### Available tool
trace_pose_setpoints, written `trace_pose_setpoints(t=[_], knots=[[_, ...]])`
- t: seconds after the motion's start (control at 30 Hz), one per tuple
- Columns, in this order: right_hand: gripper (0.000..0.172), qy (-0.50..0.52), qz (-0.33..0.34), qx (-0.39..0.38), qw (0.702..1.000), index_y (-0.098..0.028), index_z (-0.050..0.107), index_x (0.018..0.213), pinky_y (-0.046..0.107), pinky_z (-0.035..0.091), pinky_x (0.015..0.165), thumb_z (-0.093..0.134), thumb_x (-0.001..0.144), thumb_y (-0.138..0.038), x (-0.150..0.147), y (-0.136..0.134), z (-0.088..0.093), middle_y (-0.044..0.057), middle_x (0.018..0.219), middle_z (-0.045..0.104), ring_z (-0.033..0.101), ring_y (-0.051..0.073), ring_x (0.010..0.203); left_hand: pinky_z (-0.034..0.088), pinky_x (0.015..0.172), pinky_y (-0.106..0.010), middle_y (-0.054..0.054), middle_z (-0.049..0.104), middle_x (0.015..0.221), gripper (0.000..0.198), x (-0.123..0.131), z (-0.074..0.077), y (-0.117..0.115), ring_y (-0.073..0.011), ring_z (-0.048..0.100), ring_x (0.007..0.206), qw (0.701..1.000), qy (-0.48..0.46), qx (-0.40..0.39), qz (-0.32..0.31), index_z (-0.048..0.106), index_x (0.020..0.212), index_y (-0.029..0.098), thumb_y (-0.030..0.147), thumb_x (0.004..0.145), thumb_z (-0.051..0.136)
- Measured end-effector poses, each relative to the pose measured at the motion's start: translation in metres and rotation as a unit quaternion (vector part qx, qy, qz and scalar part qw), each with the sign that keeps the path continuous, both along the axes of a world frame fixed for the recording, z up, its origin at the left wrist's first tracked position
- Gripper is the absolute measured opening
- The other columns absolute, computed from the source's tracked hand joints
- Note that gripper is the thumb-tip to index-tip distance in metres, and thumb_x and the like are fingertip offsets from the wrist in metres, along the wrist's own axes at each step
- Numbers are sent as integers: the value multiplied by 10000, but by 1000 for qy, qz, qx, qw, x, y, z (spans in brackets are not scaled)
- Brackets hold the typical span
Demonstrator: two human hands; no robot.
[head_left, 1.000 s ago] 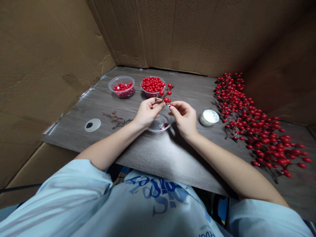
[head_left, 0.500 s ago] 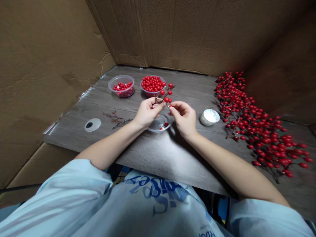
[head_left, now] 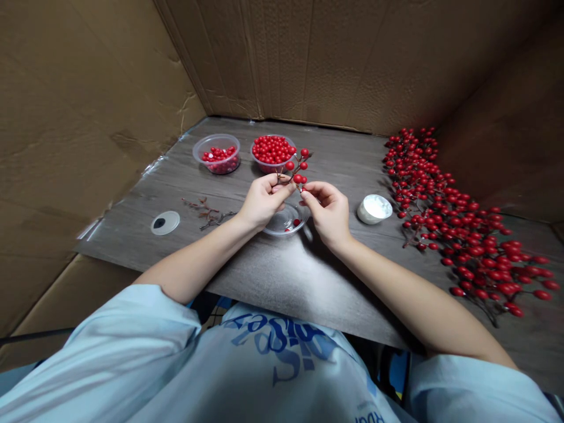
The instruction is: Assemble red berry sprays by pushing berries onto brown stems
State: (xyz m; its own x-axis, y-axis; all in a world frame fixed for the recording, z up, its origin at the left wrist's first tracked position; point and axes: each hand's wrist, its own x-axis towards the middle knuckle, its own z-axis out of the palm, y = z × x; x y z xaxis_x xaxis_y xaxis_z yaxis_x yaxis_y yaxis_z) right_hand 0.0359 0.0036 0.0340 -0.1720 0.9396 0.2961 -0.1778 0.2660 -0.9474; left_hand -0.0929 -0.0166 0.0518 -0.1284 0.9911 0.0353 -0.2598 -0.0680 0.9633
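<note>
My left hand [head_left: 265, 201] is closed on a brown artificial berry twig [head_left: 294, 171] that carries several glossy red berries and points up and to the right. Between the thumb and forefinger of my right hand [head_left: 328, 210] is a small red berry [head_left: 304, 190], held at a lower tip of the twig. Just below both hands stands a shallow clear plastic dish [head_left: 282, 230] with a few red berries in it. Behind the twig is a clear tub [head_left: 255, 160] heaped with red berries. My fingers partly hide the twig's stem.
Another clear tub [head_left: 197, 154] of berries stands at the back left. Bare twigs [head_left: 214, 217] and a round white lid [head_left: 173, 222] with a black spot lie left. A small white cup [head_left: 372, 216] stands right, beside a long pile of berry branches [head_left: 467, 235]. Cardboard walls [head_left: 282, 59] enclose the table.
Almost nothing differs. Both hands keep their places at the twig, with at most a tiny shift of the right fingers and the berry.
</note>
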Motion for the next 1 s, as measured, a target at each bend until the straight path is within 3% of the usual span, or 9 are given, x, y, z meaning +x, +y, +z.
trace_pose_setpoints(t=[0.33,0.43,0.53,0.6,0.7,0.77,0.87,0.93,1.0], knots=[[161,-36,-1,34,999,-150,645,837,272,522,695,651,727,-267,2,1,3,38,845,680,617,123,750,189,339,-118,88,297,532,322,-1,3,0,17,210,401,999,-31,0,5,601,782,105,292,601,791],[230,-70,19,49,996,-160,655,948,306,525,763,618,772,-305,6,3,11,61,946,684,630,146,838,209,335,-113,67,392,577,275,-3,11,1,12,258,420,997,-73,10,35,579,762,105,215,614,783],[231,-164,-12,84,983,-168,667,964,345,514,816,600,785,-297,10,8,21,79,992,659,611,169,915,211,326,-108,54,465,623,251,-7,18,3,10,312,431,989,-118,19,84,528,710,119,140,627,764],[154,-296,-28,134,945,-162,700,821,402,463,922,644,746,-284,11,12,28,110,1099,607,549,215,1065,214,321,-105,53,483,633,234,-9,20,5,10,330,432,984,-142,25,108,508,692,123,110,652,738],[168,-511,36,194,837,-147,718,690,481,323,1057,713,686,-315,6,14,42,133,1353,437,321,323,1304,224,317,-102,49,496,642,188,-11,18,7,11,336,427,980,-161,32,115,515,694,119,90,690,700],[229,-614,94,192,760,-131,738,774,501,314,1060,724,675,-338,-2,15,50,144,1437,344,211,378,1356,227,315,-102,48,503,649,178,-11,16,8,12,347,429,978,-168,32,117,522,702,118,85,693,697],[380,-707,142,177,670,-128,719,984,536,318,1051,727,665,-335,-15,15,56,158,1465,307,164,403,1374,227,316,-99,51,503,647,193,-9,14,9,16,355,432,978,-169,21,125,516,704,117,88,686,706],[445,-739,150,179,632,-143,676,1102,575,300,1046,703,685,-296,-22,15,55,152,1465,314,168,395,1378,224,318,-98,54,491,638,199,-8,14,9,19,342,427,977,-166,13,133,509,708,114,91,689,705],[458,-753,148,184,613,-148,643,1163,598,278,1047,658,713,-230,-26,15,52,151,1456,333,178,381,1381,219,321,-100,60,468,624,198,-7,14,10,20,320,420,977,-160,10,139,507,719,110,98,695,703]])
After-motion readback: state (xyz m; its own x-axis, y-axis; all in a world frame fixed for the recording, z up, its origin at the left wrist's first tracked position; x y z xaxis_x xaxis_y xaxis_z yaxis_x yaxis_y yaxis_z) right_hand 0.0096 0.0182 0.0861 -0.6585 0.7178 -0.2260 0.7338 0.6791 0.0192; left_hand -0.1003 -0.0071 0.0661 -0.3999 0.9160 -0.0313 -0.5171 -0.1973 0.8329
